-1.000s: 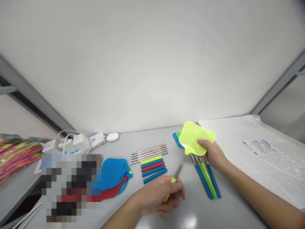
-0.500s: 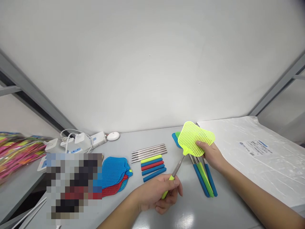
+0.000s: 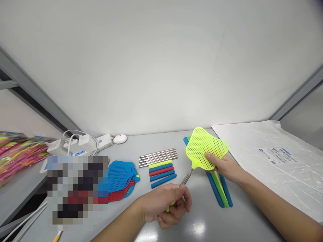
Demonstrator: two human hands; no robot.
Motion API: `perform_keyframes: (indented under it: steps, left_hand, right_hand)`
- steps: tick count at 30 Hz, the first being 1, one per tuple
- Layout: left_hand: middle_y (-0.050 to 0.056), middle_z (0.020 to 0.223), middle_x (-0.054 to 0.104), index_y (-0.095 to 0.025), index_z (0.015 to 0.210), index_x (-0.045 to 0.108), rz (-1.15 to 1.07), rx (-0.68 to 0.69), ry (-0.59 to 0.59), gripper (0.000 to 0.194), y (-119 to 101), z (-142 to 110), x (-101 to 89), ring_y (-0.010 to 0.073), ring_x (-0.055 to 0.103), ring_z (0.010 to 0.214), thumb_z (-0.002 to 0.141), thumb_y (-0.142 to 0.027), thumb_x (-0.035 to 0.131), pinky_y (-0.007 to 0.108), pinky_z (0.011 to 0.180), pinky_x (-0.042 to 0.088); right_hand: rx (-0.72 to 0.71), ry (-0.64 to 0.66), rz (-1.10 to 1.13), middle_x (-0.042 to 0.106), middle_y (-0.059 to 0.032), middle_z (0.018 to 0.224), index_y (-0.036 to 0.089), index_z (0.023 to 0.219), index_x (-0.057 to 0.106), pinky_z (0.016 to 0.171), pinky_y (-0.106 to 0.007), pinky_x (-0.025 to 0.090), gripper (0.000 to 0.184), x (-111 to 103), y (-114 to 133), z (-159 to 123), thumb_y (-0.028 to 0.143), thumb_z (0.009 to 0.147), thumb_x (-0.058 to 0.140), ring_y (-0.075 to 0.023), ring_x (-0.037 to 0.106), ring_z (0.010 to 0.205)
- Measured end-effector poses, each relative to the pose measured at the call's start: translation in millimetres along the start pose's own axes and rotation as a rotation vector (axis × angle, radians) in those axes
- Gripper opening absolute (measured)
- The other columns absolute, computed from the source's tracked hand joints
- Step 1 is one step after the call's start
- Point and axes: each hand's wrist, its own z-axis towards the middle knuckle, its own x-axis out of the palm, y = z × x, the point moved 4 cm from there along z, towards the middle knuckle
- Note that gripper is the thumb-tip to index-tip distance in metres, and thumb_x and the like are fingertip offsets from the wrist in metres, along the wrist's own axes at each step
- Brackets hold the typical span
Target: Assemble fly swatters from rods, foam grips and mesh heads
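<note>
A yellow-green fly swatter (image 3: pixel 199 148) is held slantwise above the table by both hands. My left hand (image 3: pixel 170 205) is closed round its yellow-green grip, with the metal rod showing between hand and head. The thumb of my right hand (image 3: pixel 224 164) lies on the perforated head, its other fingers hidden behind. Under the right hand lie several swatters with blue and green handles (image 3: pixel 217 190), their heads mostly covered. To the left are several metal rods (image 3: pixel 157 158), a row of coloured grip sleeves (image 3: pixel 161 173) and a pile of blue and red swatter heads (image 3: pixel 119 178).
A white plastic-wrapped package (image 3: pixel 252 144) with a label covers the table's right side. At the back left stand a power strip (image 3: pixel 104 141) with plugs and a white rounded device (image 3: pixel 120 138). Bagged colourful items (image 3: pixel 20 158) lie far left. One area is blurred by pixels.
The swatter, held in both hands, has shifted slightly left and down, now covering more of the finished-looking swatters beneath. The camera view has also shifted a little.
</note>
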Motion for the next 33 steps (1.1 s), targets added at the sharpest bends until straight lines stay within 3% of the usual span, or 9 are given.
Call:
perform_keyframes:
  steps: [4,9,12,15,18,22,25,28,33]
  left_hand:
    - [-0.009,0.055,0.029,-0.022,0.081,0.045,0.084,0.008,-0.089,0.048,-0.4,0.3,3.6,0.0053,0.015,0.039,0.087,-0.070,0.042,0.018,0.035,0.011]
    - [-0.004,0.070,0.040,-0.020,0.079,0.046,0.527,0.214,-0.523,0.047,-19.6,-11.4,8.0,0.0100,0.035,0.060,0.092,-0.065,0.038,0.021,0.052,0.028]
    - [-0.003,0.075,0.043,-0.020,0.083,0.049,0.688,0.245,-0.634,0.046,-26.5,-17.8,12.3,0.0119,0.038,0.067,0.093,-0.063,0.035,0.023,0.058,0.029]
    - [-0.004,0.075,0.044,-0.020,0.087,0.050,0.657,0.261,-0.610,0.045,-26.4,-16.9,15.8,0.0115,0.038,0.066,0.093,-0.063,0.036,0.023,0.057,0.029]
    - [-0.006,0.068,0.041,-0.021,0.094,0.050,0.469,0.275,-0.479,0.044,-19.4,-9.5,19.3,0.0087,0.033,0.053,0.095,-0.061,0.034,0.021,0.047,0.026]
    - [-0.008,0.063,0.042,-0.021,0.095,0.049,0.155,0.235,-0.255,0.041,-3.9,4.0,22.0,0.0052,0.028,0.034,0.097,-0.058,0.030,0.020,0.034,0.027]
    - [-0.008,0.062,0.042,-0.021,0.090,0.049,0.007,0.268,-0.187,0.038,2.2,12.9,22.8,0.0042,0.028,0.033,0.097,-0.055,0.034,0.019,0.034,0.035]
    - [-0.009,0.063,0.042,-0.021,0.092,0.048,-0.022,0.329,-0.226,0.037,1.8,22.1,24.8,0.0033,0.028,0.032,0.097,-0.055,0.033,0.018,0.033,0.036]
    - [-0.009,0.066,0.044,-0.023,0.093,0.044,0.020,0.498,-0.546,0.031,-9.8,35.2,24.4,0.0033,0.028,0.031,0.096,-0.054,0.038,0.017,0.030,0.028]
  right_hand:
    - [-0.025,-0.027,-0.051,0.049,0.0018,0.071,0.021,0.081,0.056,0.049,-0.024,0.036,0.030,2.1,8.1,-2.2,0.049,0.092,0.053,-0.0111,0.043,0.057]
    - [-0.023,-0.071,-0.104,0.046,0.0027,0.068,0.020,0.078,0.052,0.049,-0.024,0.034,0.034,8.1,22.8,-6.8,0.051,0.092,0.051,-0.0109,0.041,0.056]
    - [-0.015,-0.135,-0.123,0.043,0.0034,0.066,0.021,0.076,0.049,0.049,-0.025,0.033,0.036,10.3,27.6,-11.5,0.054,0.091,0.051,-0.0112,0.038,0.055]
    - [-0.007,-0.150,-0.176,0.039,0.0043,0.063,0.022,0.072,0.048,0.048,-0.026,0.032,0.038,14.0,27.2,-16.3,0.055,0.090,0.052,-0.0118,0.036,0.054]
    - [-0.012,-0.069,-0.270,0.038,0.0035,0.059,0.022,0.063,0.047,0.053,-0.028,0.036,0.044,24.4,24.4,-20.4,0.054,0.092,0.047,-0.0128,0.037,0.054]
    - [0.029,-0.016,-0.300,0.053,0.0001,0.069,0.022,0.073,0.059,0.061,-0.029,0.043,0.035,38.1,19.1,-23.7,0.052,0.090,0.052,-0.0155,0.050,0.064]
    - [0.014,-0.014,-0.267,0.060,-0.0010,0.078,0.023,0.081,0.062,0.066,-0.029,0.046,0.027,43.3,18.8,-22.7,0.049,0.087,0.059,-0.0171,0.056,0.073]
    - [0.020,0.030,-0.243,0.057,0.0002,0.068,0.022,0.072,0.058,0.065,-0.028,0.046,0.034,46.5,18.6,-19.5,0.050,0.090,0.054,-0.0157,0.055,0.067]
    - [0.008,0.019,-0.159,0.050,0.0024,0.066,0.022,0.073,0.054,0.061,-0.028,0.044,0.031,46.5,18.0,-14.2,0.048,0.091,0.052,-0.0141,0.049,0.063]
